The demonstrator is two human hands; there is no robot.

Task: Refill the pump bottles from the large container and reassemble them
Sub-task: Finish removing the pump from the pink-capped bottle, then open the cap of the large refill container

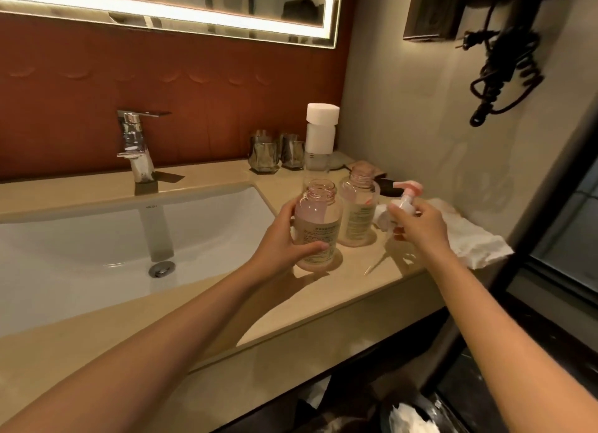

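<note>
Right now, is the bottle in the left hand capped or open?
Open. The bottle has a bare threaded neck; the left hand grips its side, and the right hand holds the pump head apart from it.

left hand (284, 238) grips an uncapped pump bottle (318, 225) on the counter (226, 180); right hand (420, 225) pinches a pump head (404, 203); second open bottle (359, 206) stands just behind.

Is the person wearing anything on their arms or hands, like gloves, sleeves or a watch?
Nothing shows. The left hand and right hand are bare, no gloves or visible rings. The left forearm and right forearm are uncovered: no sleeve, watch or bracelet in view.
</note>
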